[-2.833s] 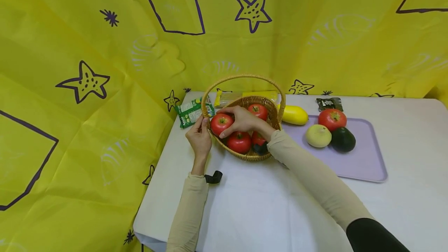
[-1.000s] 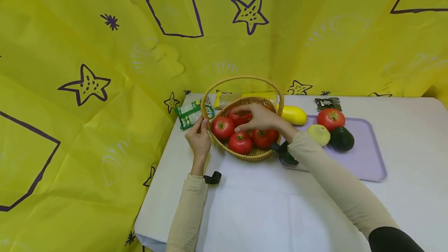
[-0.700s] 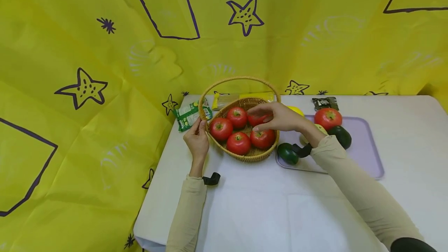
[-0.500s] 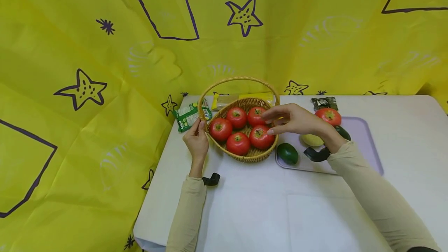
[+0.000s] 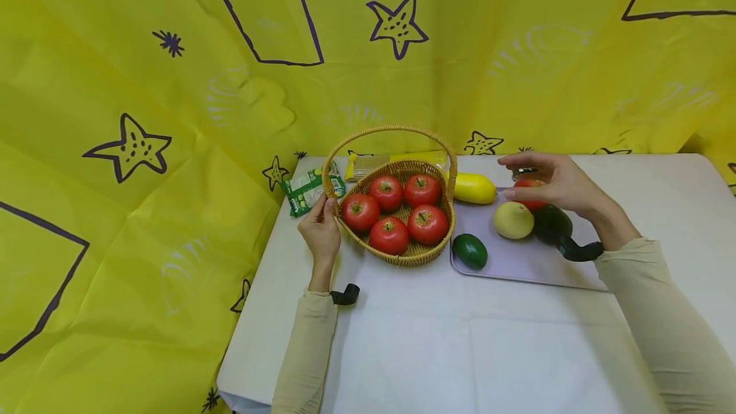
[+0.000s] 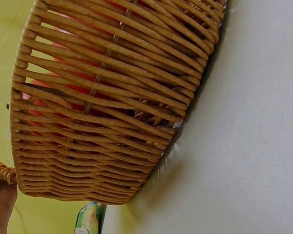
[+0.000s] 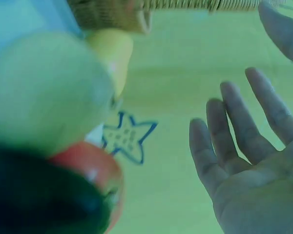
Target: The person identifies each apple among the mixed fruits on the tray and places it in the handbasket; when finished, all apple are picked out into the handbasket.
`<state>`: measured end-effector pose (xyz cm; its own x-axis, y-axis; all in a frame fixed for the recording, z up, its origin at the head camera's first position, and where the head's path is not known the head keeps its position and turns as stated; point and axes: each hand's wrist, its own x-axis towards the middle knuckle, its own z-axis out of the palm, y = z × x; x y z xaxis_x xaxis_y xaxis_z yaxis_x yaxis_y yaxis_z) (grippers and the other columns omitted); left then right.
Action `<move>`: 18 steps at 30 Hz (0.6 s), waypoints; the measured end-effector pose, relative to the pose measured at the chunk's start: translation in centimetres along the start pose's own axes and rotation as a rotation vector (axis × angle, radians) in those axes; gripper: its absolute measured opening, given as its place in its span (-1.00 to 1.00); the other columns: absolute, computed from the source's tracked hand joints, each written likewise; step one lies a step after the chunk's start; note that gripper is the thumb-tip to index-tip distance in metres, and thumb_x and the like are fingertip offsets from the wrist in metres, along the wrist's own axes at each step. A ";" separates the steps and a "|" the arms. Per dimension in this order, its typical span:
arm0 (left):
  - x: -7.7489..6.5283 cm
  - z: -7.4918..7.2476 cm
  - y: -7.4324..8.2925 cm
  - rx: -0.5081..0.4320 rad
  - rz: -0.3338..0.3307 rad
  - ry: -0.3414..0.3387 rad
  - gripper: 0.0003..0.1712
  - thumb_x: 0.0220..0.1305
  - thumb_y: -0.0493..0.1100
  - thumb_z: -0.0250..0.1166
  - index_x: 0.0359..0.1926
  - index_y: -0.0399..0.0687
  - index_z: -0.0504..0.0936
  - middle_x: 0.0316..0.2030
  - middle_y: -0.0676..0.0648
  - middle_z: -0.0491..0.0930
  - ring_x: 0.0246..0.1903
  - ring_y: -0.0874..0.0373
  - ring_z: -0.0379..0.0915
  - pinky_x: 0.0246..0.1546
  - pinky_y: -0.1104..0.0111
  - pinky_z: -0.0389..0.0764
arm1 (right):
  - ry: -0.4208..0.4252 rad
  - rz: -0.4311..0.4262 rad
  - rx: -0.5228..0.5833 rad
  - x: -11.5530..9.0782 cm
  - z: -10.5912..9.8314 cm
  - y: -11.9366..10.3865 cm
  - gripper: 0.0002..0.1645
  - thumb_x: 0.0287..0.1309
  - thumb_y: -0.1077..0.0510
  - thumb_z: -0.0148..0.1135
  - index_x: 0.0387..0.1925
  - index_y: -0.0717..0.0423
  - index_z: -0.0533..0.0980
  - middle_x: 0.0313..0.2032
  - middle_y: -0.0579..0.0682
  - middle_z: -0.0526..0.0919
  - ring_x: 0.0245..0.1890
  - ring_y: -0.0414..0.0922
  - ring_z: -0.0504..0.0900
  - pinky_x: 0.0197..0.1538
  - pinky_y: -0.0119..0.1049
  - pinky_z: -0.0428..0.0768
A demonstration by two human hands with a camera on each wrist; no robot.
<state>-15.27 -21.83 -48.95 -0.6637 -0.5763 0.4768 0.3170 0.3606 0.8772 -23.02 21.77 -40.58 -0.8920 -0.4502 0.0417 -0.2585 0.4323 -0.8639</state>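
Right hand [image 5: 552, 183]: hovers with fingers spread and relaxed just above the tomato at the far edge of the tray, holding nothing; the right wrist view shows the open palm [image 7: 254, 170] apart from the fruit.
Tomato on tray [image 5: 526, 195]: red, mostly hidden under the right hand, near the tray's far edge.
Tray [image 5: 520, 267]: pale purple, lies on the right half of the tabletop, just beside the basket.
Other things on tray: a pale yellow-green round fruit [image 5: 513, 220] in the middle, a dark green avocado [image 5: 552, 223] touching its right side, a second green avocado [image 5: 469, 251] at the near left corner.
Left hand [image 5: 319, 235]: fingers pinch the left foot of the basket handle, where it meets the rim.
Basket [image 5: 402, 257]: woven wicker with an arched handle, stands toward the far left of the tabletop; the left wrist view shows its side wall [image 6: 112, 97] close up.
Tomatoes in basket [image 5: 397, 209]: four red ones, stems up, touching one another.
Far edge of tabletop: a yellow squash [image 5: 474, 188] between basket and tray, a yellow packet [image 5: 368, 163] behind the basket, a green packet [image 5: 303, 191] at the far left corner, a small dark packet partly behind the right hand.
Tabletop [image 5: 460, 350]: white.
Backdrop [image 5: 172, 114]: yellow cloth with purple stars.
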 end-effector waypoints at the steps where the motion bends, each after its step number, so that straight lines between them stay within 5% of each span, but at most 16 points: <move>1: 0.0 0.0 0.0 -0.009 0.000 0.001 -0.70 0.43 -0.39 0.35 0.12 -0.44 0.73 -0.01 -0.40 0.76 -0.08 0.12 0.73 -0.12 0.67 0.67 | 0.002 0.017 -0.011 -0.1 -0.3 0.5 -0.28 0.19 0.17 0.59 0.38 -0.03 0.56 0.16 -0.41 0.61 0.09 -0.39 0.60 0.16 -0.63 0.52; 5: 0.1 0.1 -0.2 -0.036 0.002 0.008 -0.70 0.42 -0.42 0.35 0.12 -0.47 0.72 0.00 -0.44 0.74 -0.10 0.29 0.70 -0.12 0.67 0.67 | -0.005 0.059 -0.051 -0.4 -1.4 2.1 -0.19 0.23 0.16 0.55 0.48 -0.05 0.47 0.35 -0.19 0.54 0.23 -0.32 0.48 0.43 -0.20 0.50; 9: 0.1 0.2 0.2 -0.058 0.009 0.011 -0.70 0.42 -0.47 0.31 0.11 -0.58 0.67 -0.02 -0.53 0.70 -0.14 0.42 0.66 -0.11 0.69 0.66 | -0.033 0.108 -0.047 -0.5 -2.1 3.4 -0.12 0.25 0.18 0.53 0.54 0.07 0.37 0.55 0.16 0.32 0.48 0.07 0.29 0.50 0.44 0.27; 12: -0.2 0.1 1.6 -0.069 0.020 0.007 -0.71 0.42 -0.49 0.30 0.10 -0.63 0.65 -0.04 -0.57 0.68 -0.14 0.44 0.66 -0.10 0.67 0.66 | -0.051 0.134 -0.041 -0.6 -2.4 4.3 -0.11 0.25 0.21 0.52 0.54 0.15 0.35 0.59 0.26 0.23 0.53 0.30 0.18 0.51 0.47 0.19; 18: -0.4 -0.2 3.5 -0.058 0.010 -0.003 -0.71 0.43 -0.48 0.30 0.09 -0.63 0.66 -0.04 -0.56 0.69 -0.13 0.40 0.69 -0.09 0.64 0.69 | -0.077 0.177 -0.047 -0.7 -2.7 5.8 -0.11 0.29 0.20 0.49 0.55 0.23 0.31 0.59 0.31 0.19 0.54 0.37 0.17 0.50 0.45 0.23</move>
<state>-13.74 -20.47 -46.06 -0.6625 -0.5705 0.4854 0.3625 0.3229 0.8743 -24.85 26.71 -44.31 -0.8945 -0.4214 -0.1492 -0.1186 0.5454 -0.8298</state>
